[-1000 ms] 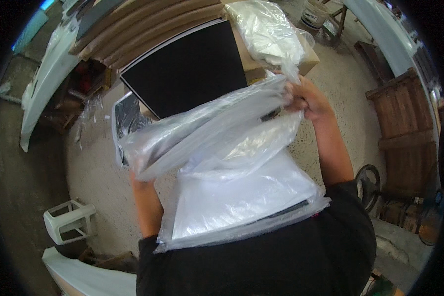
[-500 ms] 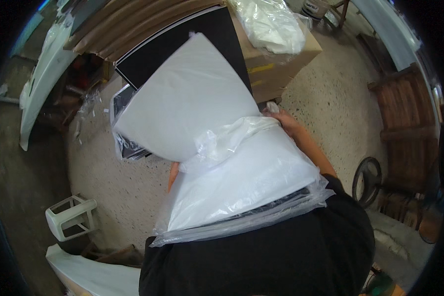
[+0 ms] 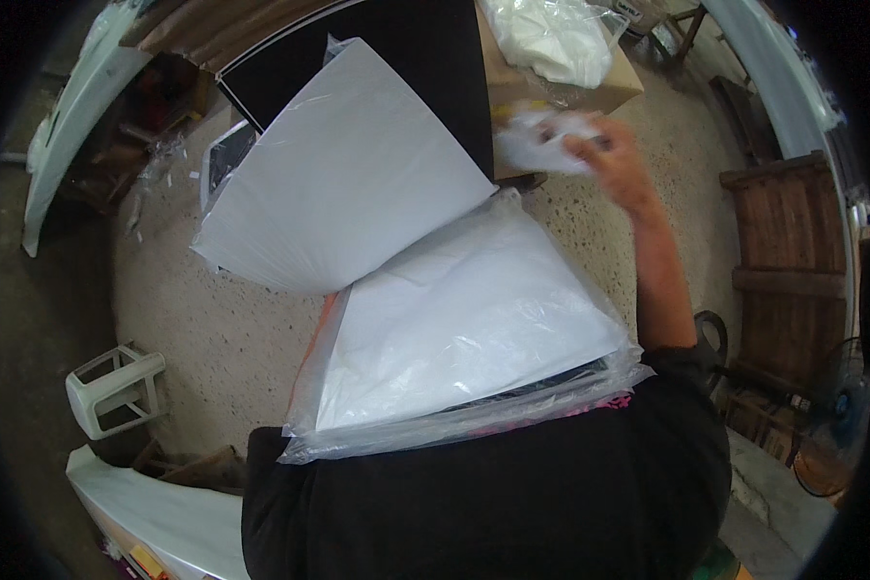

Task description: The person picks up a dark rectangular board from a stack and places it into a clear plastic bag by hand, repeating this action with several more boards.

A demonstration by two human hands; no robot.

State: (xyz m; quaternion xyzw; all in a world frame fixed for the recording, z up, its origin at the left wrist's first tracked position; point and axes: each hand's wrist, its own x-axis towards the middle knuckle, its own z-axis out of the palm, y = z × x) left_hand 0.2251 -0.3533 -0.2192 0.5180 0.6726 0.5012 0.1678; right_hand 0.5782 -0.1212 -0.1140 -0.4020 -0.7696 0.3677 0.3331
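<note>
Off to the right of the stack, my right hand [image 3: 614, 159] is closed on a crumpled plastic bag [image 3: 543, 140], slightly blurred by motion. A white-wrapped flat panel [image 3: 469, 309] in a clear plastic sleeve leans against my body. Beyond it, a second white-wrapped panel [image 3: 348, 169] lies tilted, its near edge touching the first. My left forearm [image 3: 330, 305] shows only as a strip beside the sleeve; the left hand itself is hidden beneath the panels. Under the far panel lies a black flat sheet [image 3: 435, 48].
A cardboard box [image 3: 614, 89] with a bundle of white plastic [image 3: 551, 39] on top stands at the far right. A pale plastic stool [image 3: 116, 387] is on the left floor. Wooden furniture [image 3: 793, 261] stands right, near a fan [image 3: 836, 425]. Long pale curved pieces [image 3: 77, 126] flank the left.
My right hand has moved from the panel's right corner up and right, carrying the crumpled plastic bag away. The gathered plastic across the near panel's top is gone, leaving its far edge smoother.
</note>
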